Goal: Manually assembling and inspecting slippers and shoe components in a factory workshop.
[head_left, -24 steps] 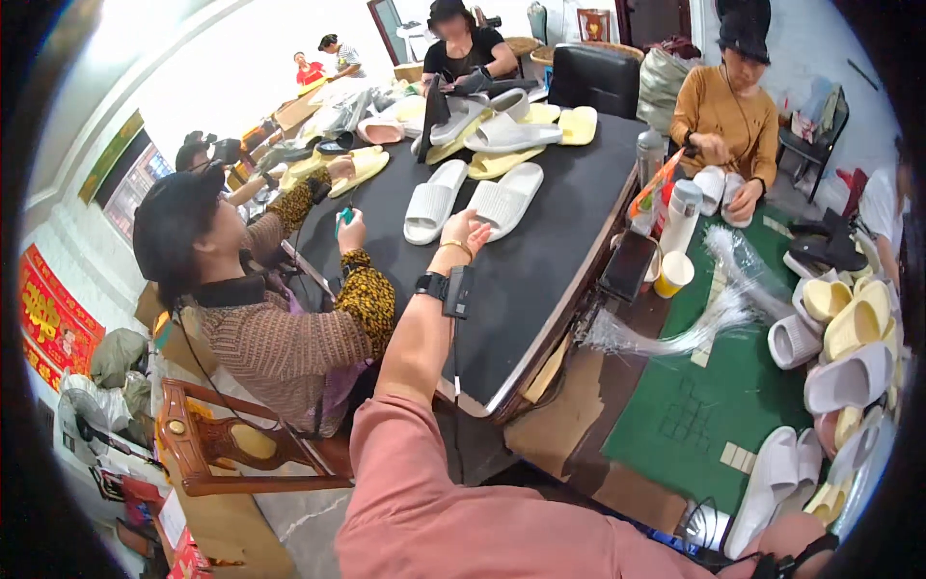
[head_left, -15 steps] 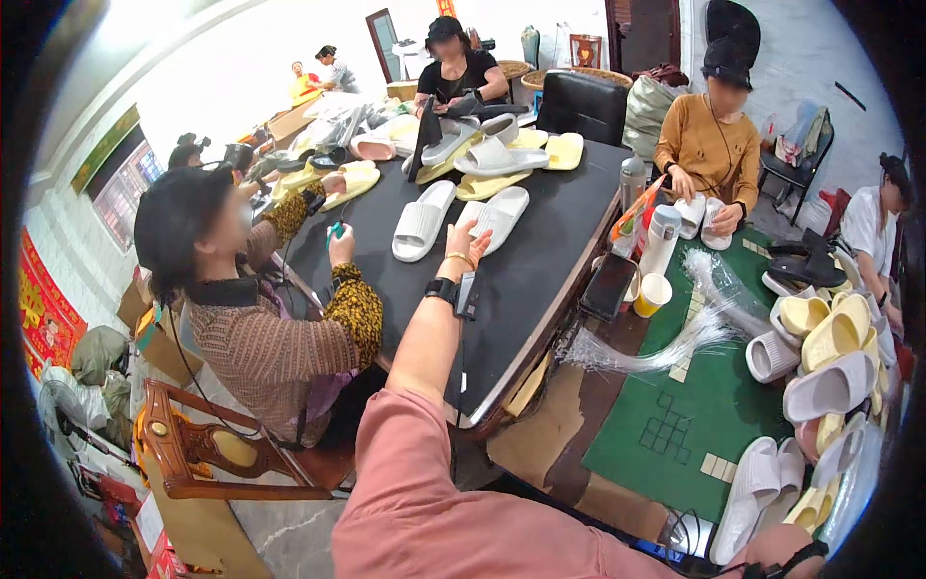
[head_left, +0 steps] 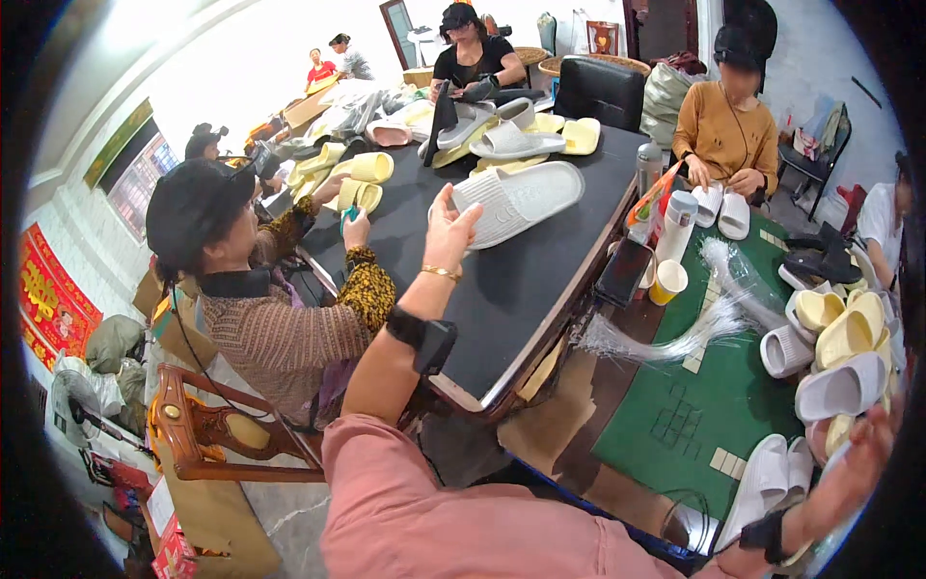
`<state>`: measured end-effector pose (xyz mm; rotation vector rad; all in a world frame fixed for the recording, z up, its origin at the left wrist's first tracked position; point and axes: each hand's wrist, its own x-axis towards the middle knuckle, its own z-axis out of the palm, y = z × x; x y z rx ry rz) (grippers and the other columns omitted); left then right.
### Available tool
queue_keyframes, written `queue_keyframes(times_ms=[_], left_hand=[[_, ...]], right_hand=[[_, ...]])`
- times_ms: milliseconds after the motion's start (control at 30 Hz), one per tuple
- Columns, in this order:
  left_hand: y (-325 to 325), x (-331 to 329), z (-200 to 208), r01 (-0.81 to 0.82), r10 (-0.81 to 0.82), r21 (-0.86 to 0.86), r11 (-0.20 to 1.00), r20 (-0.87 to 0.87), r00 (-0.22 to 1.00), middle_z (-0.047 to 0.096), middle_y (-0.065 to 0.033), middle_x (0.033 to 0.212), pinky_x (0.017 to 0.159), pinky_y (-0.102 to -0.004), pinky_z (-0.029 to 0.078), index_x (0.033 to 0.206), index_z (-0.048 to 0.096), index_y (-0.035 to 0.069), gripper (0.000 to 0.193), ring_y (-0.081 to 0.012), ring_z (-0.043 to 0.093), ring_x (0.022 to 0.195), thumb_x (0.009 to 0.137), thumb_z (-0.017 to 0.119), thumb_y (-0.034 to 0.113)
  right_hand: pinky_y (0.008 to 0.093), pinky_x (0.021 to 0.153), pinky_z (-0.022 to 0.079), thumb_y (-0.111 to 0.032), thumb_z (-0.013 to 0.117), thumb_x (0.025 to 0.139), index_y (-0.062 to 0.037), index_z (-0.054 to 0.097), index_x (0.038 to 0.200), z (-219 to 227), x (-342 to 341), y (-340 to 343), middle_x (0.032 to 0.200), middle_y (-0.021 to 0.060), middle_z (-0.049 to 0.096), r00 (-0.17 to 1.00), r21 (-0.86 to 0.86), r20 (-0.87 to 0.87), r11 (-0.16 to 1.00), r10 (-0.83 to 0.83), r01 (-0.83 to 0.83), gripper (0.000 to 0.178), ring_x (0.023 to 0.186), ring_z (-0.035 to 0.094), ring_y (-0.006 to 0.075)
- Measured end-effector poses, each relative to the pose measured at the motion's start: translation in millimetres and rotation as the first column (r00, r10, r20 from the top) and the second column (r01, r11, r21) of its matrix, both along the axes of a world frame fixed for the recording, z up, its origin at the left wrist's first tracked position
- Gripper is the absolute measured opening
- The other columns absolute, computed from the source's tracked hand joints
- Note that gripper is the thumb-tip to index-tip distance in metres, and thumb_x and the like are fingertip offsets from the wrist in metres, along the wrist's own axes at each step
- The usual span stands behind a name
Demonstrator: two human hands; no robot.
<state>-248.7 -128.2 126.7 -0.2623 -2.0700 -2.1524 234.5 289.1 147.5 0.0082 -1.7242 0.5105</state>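
My left hand (head_left: 450,232) reaches over the black-topped table (head_left: 473,328) and grips a light grey slide slipper (head_left: 535,198), lifted and tilted with its sole side angled away. Whether a second slipper lies behind it, I cannot tell. Far to the right, my right hand (head_left: 854,473) is raised beside a pile of slippers; its fingers are blurred near the rim of the picture. White slippers (head_left: 757,492) lie close to that wrist, and a pale lilac slipper (head_left: 844,386) sits just above the hand.
A co-worker (head_left: 260,289) at the left handles yellow slippers (head_left: 362,183) with a small teal tool. Another person (head_left: 728,135) holds white slippers. A bottle (head_left: 677,222), a phone (head_left: 622,270), a yellow cup (head_left: 667,282) and clear plastic strands (head_left: 675,333) lie by the green mat (head_left: 656,425).
My left hand has taken hold of the grey slipper and lifted it off the table. My right hand has risen from the lower right corner toward the slipper pile.
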Motion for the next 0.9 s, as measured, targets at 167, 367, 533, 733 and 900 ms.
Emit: queue_keyframes(times_ms=[167,367,533,733,900], left_hand=[[-11.1,54.6,40.4,0.144,-0.153,-0.067,0.987,-0.153,0.976,0.061,0.0001,0.090,0.068,-0.0205,0.042,0.137,0.044,0.000,0.057,-0.0047,0.051,0.075,0.086,0.067,0.008],[7.0,92.5,51.6,0.450,-0.466,-0.262,0.854,-0.001,0.885,0.056,0.0020,0.090,0.076,-0.0202,0.040,0.132,0.050,-0.001,0.049,-0.0055,0.050,0.082,0.086,0.065,0.006],[33.0,110.2,32.2,0.617,-0.628,-0.463,0.636,0.153,0.763,0.054,0.0048,0.093,0.069,-0.0186,0.040,0.120,0.061,0.000,0.041,-0.0045,0.048,0.080,0.080,0.069,0.005],[54.1,121.9,19.1,0.707,-0.700,-0.483,0.516,0.238,0.673,0.062,-0.0004,0.097,0.076,-0.0236,0.046,0.115,0.062,-0.002,0.035,-0.0074,0.055,0.085,0.083,0.069,0.008],[68.2,134.3,18.2,0.702,-0.744,-0.532,0.474,0.184,0.642,0.059,0.0037,0.079,0.062,-0.0233,0.041,0.110,0.066,0.001,0.029,-0.0043,0.048,0.070,0.084,0.071,0.013]], right_hand=[[0.0307,0.089,0.044,-0.003,0.064,0.082,0.0001,0.063,0.103,-50.2,-120.8,-37.2,0.114,0.0092,0.061,0.816,-0.611,0.412,0.787,0.406,-0.083,0.021,0.104,0.055,0.0183],[0.0424,0.094,0.045,-0.013,0.072,0.075,-0.0035,0.063,0.111,-183.5,-166.2,-39.4,0.118,0.0157,0.059,0.501,-0.017,0.865,1.000,0.020,-0.012,0.039,0.110,0.054,0.0360],[0.0436,0.090,0.047,-0.015,0.072,0.075,-0.0060,0.064,0.106,-208.8,-167.5,-49.0,0.113,0.0132,0.059,0.465,0.028,0.884,0.999,-0.045,0.044,0.034,0.109,0.054,0.0329],[0.0447,0.076,0.049,-0.012,0.069,0.074,-0.0053,0.059,0.080,-208.1,-159.5,-62.7,0.087,0.0129,0.057,0.402,0.146,0.904,0.989,-0.147,0.033,0.014,0.089,0.057,0.0334],[0.0453,0.077,0.047,-0.012,0.064,0.080,-0.0048,0.061,0.085,-204.4,-146.2,-62.8,0.091,0.0127,0.059,0.337,0.238,0.915,0.971,-0.221,-0.008,0.009,0.092,0.057,0.0332]])
